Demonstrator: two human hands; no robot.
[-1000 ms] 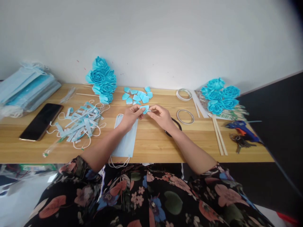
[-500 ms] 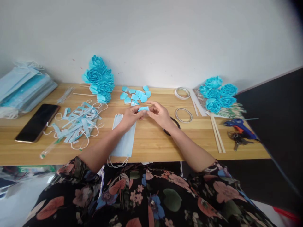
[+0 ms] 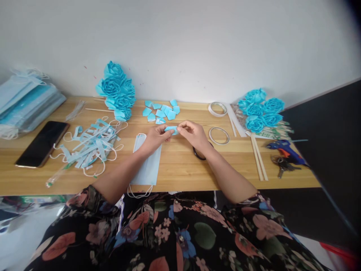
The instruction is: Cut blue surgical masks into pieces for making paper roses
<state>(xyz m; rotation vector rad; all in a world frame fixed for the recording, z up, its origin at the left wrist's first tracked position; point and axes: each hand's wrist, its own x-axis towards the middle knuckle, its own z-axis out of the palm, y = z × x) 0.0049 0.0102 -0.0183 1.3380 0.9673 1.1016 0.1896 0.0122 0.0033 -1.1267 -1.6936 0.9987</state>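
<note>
Between both hands is a small blue piece of mask fabric, held above the middle of the wooden table. My left hand pinches its left end, thumb on top. The fingers of my right hand are closed on its right end. Just beyond lie several cut blue fabric pieces, many with pointed ends. A flat blue face mask with white ear loops lies partly under my left forearm. Beside my right wrist a black ring-shaped thing is partly hidden, so I cannot tell its kind.
Blue fabric roses stand at back left, more roses at right. Left are a mask stack, a phone and strap scraps. Right are tape rolls, wooden sticks, a glue gun and keys.
My left thumb now lies over the blue piece, and my right fingers have shifted on its right end. The camera view has moved slightly; the things on the table stay in place.
</note>
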